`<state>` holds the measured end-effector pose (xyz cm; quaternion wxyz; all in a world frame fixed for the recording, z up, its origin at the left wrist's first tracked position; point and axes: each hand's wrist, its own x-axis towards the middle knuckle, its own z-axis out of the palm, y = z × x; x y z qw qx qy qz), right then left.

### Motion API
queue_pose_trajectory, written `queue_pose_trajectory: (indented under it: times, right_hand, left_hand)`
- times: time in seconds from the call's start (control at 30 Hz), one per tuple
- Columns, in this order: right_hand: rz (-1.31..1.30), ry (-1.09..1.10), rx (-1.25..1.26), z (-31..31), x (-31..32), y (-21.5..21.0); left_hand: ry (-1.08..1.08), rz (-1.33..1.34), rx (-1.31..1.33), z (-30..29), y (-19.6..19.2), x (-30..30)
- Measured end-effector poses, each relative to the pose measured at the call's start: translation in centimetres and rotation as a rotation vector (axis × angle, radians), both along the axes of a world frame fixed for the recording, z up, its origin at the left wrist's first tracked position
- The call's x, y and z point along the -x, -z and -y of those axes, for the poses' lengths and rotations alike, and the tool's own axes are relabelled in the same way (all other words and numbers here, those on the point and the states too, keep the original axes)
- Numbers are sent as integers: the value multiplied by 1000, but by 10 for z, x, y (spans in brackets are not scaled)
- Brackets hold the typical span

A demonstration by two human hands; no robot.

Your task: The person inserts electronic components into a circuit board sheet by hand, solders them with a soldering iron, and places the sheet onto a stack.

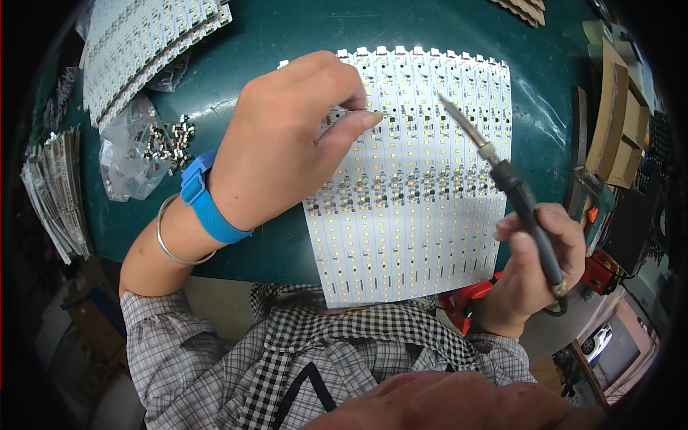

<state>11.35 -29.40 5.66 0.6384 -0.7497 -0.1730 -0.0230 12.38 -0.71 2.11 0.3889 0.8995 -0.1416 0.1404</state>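
A white panel of LED strip boards (423, 193) lies on a dark green table (287, 43). My left hand (287, 136) rests over the panel's upper left part, its thumb and fingers pinched on a thin wire-like piece (344, 111) that touches the board. It wears a blue wrist strap (208, 204) and a metal bangle. My right hand (534, 269) grips a black-handled soldering iron (502, 168) at the panel's right side. The iron's tip points up and left, hovering just above the upper right rows.
More white LED panels (143, 43) are stacked at the far left. A clear plastic bag (125, 154) with small metal connectors (172, 140) spilling out lies left of my wrist. Cardboard pieces (620, 122) and a red tool (602, 269) sit at the right edge. Bundled strips (54, 190) lean at the left.
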Motion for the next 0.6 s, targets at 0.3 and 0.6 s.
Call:
queue_pose_trajectory:
  times: [0.3, 0.6]
  right_hand:
    - [96, -37, 323, -20, 6, 5]
    - [-5, 26, 379, -28, 8, 8]
  left_hand:
    - [-17, 77, -134, 4, 20, 7]
    - [6, 91, -134, 5, 23, 6]
